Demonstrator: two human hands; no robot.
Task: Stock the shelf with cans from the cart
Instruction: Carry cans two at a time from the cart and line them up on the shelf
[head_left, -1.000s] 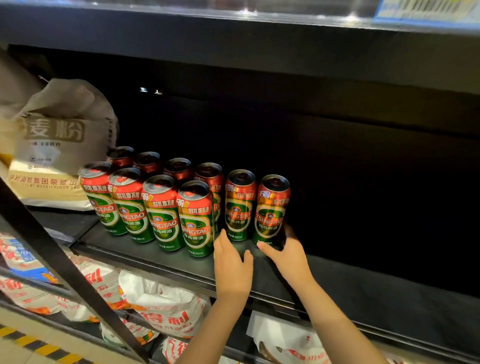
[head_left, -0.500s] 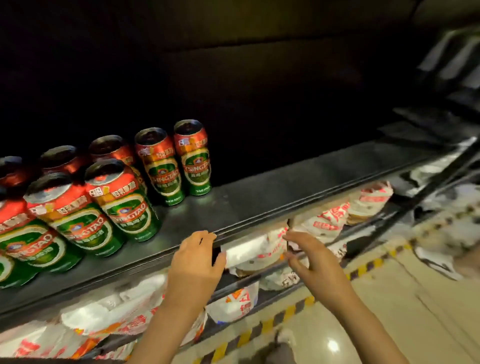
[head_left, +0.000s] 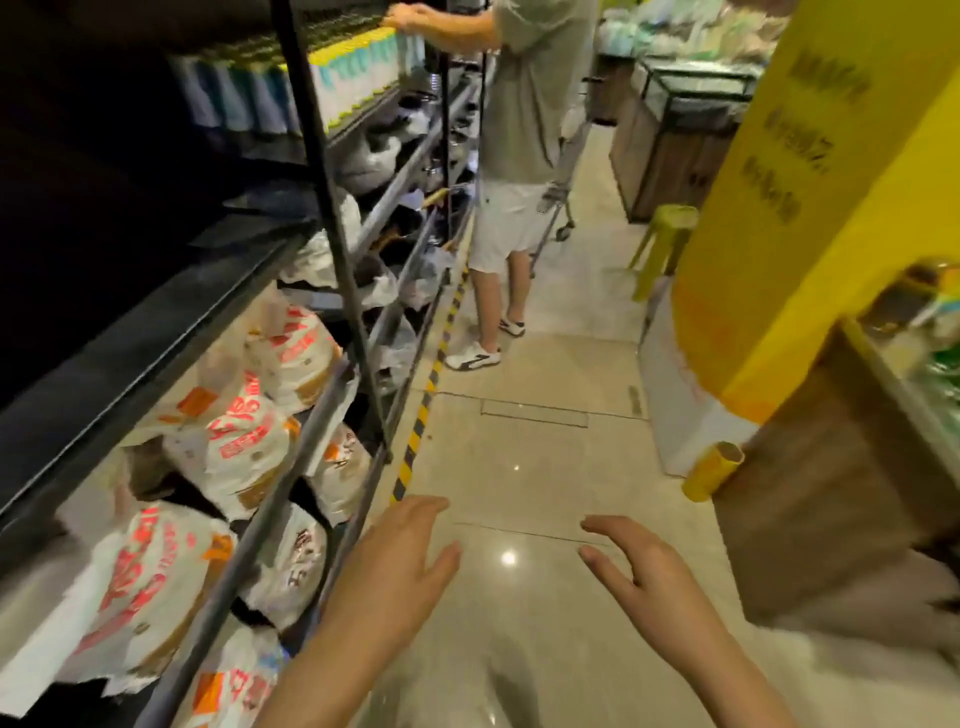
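Where shelf (head_left: 156, 332) ends, open floor (head_left: 519, 457).

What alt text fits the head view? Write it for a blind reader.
Two empty hands, left hand and right hand, reach out over a shop aisle floor, fingers relaxed. Shelves with white sacks run along the left; another person stocks further on.

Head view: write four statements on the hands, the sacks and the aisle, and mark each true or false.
1. Both hands are empty. True: the left hand and right hand hold nothing, fingers relaxed.
2. The left hand grips a can. False: no can is in view.
3. White sacks with red print lie on the lower shelves. True.
4. The aisle holds nobody else. False: a person in white shorts stands at the shelving further on.
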